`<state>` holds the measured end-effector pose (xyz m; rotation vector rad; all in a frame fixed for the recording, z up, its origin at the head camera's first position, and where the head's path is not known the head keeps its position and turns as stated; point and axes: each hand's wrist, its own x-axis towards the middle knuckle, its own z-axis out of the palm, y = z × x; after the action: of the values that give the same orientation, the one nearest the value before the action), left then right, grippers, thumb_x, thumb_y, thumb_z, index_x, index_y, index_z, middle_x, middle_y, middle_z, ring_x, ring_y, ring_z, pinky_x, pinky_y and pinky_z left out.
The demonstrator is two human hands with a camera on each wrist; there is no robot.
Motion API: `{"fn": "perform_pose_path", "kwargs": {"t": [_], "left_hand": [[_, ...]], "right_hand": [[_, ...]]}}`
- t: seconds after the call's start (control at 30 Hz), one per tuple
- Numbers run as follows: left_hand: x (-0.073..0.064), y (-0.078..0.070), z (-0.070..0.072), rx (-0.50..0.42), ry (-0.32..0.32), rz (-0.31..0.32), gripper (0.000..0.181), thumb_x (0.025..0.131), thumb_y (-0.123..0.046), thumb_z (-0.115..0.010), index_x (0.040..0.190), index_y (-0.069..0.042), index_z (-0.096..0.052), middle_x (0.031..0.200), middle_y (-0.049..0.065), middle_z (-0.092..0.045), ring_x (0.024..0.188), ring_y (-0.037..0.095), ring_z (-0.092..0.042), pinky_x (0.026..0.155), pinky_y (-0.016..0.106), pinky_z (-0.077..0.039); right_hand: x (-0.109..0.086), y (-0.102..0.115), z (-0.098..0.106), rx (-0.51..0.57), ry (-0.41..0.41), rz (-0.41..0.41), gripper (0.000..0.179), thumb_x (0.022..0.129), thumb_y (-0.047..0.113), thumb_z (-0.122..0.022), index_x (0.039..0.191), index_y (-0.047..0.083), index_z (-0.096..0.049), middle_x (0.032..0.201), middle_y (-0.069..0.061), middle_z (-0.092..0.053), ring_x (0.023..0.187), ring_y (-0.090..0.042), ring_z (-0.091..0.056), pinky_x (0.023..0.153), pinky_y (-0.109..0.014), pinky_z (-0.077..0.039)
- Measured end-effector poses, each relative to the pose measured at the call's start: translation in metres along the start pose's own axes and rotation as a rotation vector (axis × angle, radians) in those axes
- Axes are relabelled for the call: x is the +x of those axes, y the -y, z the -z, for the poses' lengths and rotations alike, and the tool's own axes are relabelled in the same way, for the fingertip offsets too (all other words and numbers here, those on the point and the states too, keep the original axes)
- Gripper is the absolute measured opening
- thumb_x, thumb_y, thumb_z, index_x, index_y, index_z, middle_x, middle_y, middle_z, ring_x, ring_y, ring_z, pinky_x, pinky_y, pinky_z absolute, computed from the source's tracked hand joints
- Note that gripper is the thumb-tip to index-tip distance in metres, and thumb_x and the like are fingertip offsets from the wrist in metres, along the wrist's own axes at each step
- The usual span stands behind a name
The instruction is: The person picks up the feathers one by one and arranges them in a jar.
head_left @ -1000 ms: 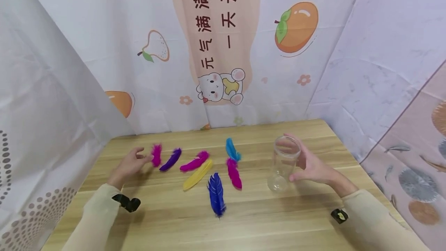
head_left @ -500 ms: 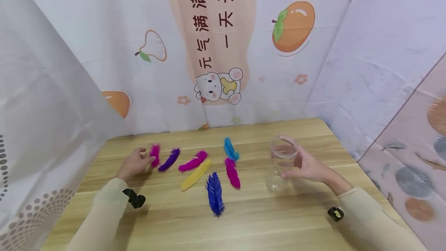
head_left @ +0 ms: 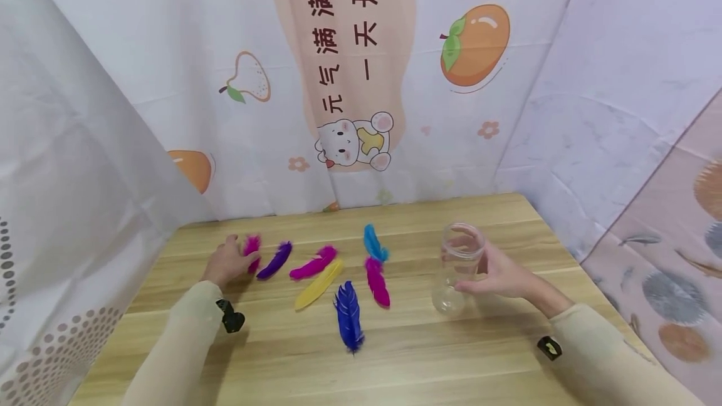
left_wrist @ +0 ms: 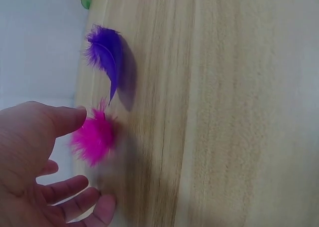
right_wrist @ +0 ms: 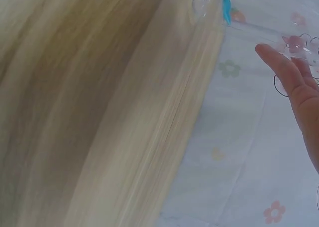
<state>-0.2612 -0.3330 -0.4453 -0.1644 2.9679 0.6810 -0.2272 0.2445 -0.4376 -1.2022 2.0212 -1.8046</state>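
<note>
At the left end of the table my left hand (head_left: 225, 262) reaches a fluffy pink feather (head_left: 252, 252). Thumb and fingers stand spread around this pink feather (left_wrist: 94, 137) in the left wrist view, without a pinch on it. A purple feather (left_wrist: 107, 52) lies just beyond. On the right, my right hand (head_left: 502, 274) holds an uncapped clear jar (head_left: 451, 296) from its right side, thumb in front and fingers behind. The jar is upright and looks empty. Only part of the right hand (right_wrist: 299, 87) shows in the right wrist view.
Between the hands lie a second pink feather (head_left: 313, 263), a yellow feather (head_left: 319, 285), a large blue feather (head_left: 350, 318), a light blue feather (head_left: 374, 243) and a third pink feather (head_left: 378, 282). The wooden table (head_left: 429, 362) backs onto a printed curtain (head_left: 248, 168).
My left hand has moved right and closer over the leftmost pink feather, partly overlapping it. The right hand stays at the jar, and the other feathers lie as before.
</note>
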Motion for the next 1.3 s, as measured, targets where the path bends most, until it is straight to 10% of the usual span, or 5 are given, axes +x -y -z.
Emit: {"fn": "perform_pose_path", "kwargs": {"t": [1.3], "left_hand": [[0.015, -0.007, 0.0, 0.072, -0.02, 0.002, 0.058, 0.091, -0.022, -0.069, 0.129, 0.018, -0.049, 0.114, 0.037, -0.061, 0.106, 0.052, -0.059, 0.091, 0.06, -0.049]], "right_hand": [[0.005, -0.002, -0.001, 0.021, 0.033, 0.0, 0.101, 0.076, -0.017, -0.08, 0.151, 0.003, -0.016, 0.13, -0.041, -0.04, 0.12, -0.027, -0.062, 0.085, -0.059, -0.054]]}}
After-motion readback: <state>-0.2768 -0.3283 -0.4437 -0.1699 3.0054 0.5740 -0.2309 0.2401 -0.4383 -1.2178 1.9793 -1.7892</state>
